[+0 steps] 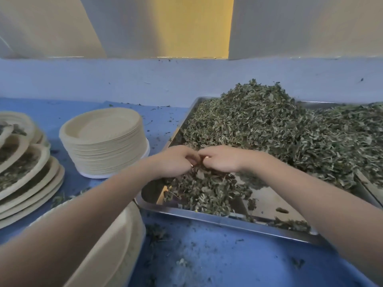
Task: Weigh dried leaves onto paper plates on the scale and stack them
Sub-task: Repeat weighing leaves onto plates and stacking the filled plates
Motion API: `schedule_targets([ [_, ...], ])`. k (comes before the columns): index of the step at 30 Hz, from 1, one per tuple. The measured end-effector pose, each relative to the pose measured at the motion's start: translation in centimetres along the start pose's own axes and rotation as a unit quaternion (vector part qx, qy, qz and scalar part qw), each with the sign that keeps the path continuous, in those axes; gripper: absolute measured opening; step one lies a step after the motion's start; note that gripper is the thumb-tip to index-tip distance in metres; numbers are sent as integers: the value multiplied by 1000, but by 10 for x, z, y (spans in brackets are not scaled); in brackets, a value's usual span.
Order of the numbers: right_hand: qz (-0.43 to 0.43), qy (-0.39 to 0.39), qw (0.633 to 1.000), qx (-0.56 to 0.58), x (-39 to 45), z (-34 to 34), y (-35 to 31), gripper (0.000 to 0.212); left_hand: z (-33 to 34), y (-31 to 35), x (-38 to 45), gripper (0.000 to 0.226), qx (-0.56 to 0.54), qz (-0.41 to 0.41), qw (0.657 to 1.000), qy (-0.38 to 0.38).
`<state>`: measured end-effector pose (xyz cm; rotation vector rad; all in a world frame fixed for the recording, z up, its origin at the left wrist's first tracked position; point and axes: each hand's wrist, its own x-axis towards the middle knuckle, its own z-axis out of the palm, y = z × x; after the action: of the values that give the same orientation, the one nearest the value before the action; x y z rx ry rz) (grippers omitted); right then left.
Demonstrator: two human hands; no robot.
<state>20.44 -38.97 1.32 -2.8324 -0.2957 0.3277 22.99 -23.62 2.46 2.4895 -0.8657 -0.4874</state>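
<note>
Gathering dried leaves, both hands met over the near-left part of a steel tray (pixel 209 217) that sat on a blue tabletop (pixel 217 255). From the head camera, the left hand (pixel 176 161) and the right hand (pixel 222 159) were knuckle to knuckle, fingers curled downward into a loose clump of dried leaves (pixel 204 189), each hand closed around a pinch of it (how much sat inside either grip could not be told). Behind them, a tall heap of the same leaves (pixel 275 129) filled the far and right parts of the tray, and bare metal showed along the near edge. Left of the tray stood a neat stack of empty paper plates (pixel 105 141) on a white base, apart from the tray. At the far left edge leaned a slanting stack of filled plates (pixel 27 179), with leaf showing between their rims. Under the left forearm, near the bottom of the frame, lay more cream-coloured paper plates (pixel 124 245), just beside the tray's near-left corner. Leaf crumbs were scattered over the tabletop.
</note>
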Motion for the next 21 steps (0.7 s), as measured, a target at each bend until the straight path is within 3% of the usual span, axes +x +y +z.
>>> schedule_targets([
  [2,-1,-18,1000,5,-25,-9,12,40,-10,-3,-15,44,41,34,998,33],
  [3,8,-37,999,-5,-39,-13,18,56,-15,-5,-21,51,80,44,995,28],
  [6,84,-134,984,-78,-65,-15,23,113,-20,2,-28,101,170,-25,975,-140],
  [8,105,-148,979,-92,-67,-4,14,124,-9,10,-22,114,174,-76,960,-207],
  [10,93,-107,988,-65,-58,5,1,113,5,19,-10,103,145,-80,971,-173],
  [13,58,-55,996,40,-42,13,-16,64,20,25,3,54,20,-58,990,-124],
  [15,57,-26,995,81,-37,12,-22,45,25,24,3,46,-51,-73,993,-83],
  [19,55,58,995,67,-40,-1,-24,54,16,23,-5,47,-139,-45,989,-3],
  [21,50,87,987,127,-46,-9,-26,54,7,26,-13,42,-179,-17,984,-4],
])
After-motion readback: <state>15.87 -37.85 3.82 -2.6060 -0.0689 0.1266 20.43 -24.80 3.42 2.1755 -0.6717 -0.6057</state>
